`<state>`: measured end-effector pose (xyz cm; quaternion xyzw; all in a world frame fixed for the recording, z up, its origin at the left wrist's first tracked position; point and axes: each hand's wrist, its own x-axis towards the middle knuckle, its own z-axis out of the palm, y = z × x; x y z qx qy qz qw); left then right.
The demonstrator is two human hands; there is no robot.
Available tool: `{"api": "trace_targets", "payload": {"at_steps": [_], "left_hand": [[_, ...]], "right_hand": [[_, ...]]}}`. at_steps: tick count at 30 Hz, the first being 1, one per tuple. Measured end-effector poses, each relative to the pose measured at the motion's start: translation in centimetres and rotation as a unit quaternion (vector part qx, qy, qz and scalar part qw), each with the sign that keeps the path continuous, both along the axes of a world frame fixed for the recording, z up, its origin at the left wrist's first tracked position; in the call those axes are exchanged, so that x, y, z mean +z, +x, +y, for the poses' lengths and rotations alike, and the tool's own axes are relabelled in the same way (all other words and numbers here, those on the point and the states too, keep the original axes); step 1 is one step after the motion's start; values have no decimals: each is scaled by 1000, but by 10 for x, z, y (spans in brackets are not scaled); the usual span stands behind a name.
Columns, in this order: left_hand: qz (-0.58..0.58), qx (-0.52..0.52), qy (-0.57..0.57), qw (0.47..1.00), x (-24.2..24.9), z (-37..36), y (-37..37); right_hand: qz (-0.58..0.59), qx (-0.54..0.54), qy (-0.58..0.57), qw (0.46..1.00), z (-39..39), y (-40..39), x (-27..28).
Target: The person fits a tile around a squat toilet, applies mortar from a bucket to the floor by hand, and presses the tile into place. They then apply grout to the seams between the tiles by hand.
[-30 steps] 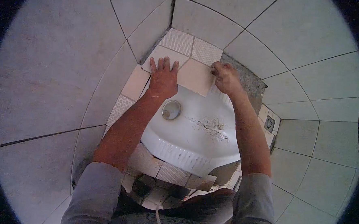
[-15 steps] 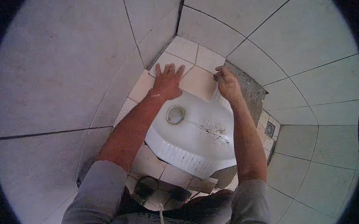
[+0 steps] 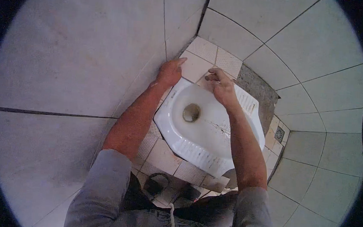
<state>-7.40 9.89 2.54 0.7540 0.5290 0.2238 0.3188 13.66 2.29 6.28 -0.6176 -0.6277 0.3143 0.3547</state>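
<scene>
My left hand is at the wall side of a plain cream floor tile, with a finger stretched out over its edge and the other fingers partly hidden; it looks open. Above the inner end of the white squat toilet pan, my right hand is open, its fingers loosely bent over another plain tile. Nothing shows in its grasp. Textured tiles lie in the corner behind. The pan's round drain hole shows between my forearms, with dark specks and debris in the bowl.
Large tiled walls rise closely on the left and at the back. Bare rough mortar borders the pan on the right, near a square floor drain. Loose-looking tiles and a black curved object are near my legs.
My left hand has left its spread, flat pose on the tile and turned at the wall-side edge. My right hand has shifted inward over the plain tile. The view has moved, showing more of the pan.
</scene>
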Motion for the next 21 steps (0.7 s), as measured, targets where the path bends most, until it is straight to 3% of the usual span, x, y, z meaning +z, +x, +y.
{"api": "trace_targets", "payload": {"at_steps": [2,4,8,10,13,21], "left_hand": [[21,27,-40,999,3,-6,-6],[-22,27,39,999,-12,-8,-14],[-24,23,82,996,-29,-12,-18],[-86,5,114,990,-33,-12,-18],[-20,9,54,998,-22,-15,-18],[-47,15,86,995,-28,-16,-18]], "right_hand": [[10,33,7,999,4,-16,-3],[-6,44,32,999,13,-31,-9],[-28,76,63,995,26,-56,-17],[-61,87,38,994,33,-61,-15],[-104,107,20,989,38,-66,-22],[-168,99,37,980,37,-74,-29]]}}
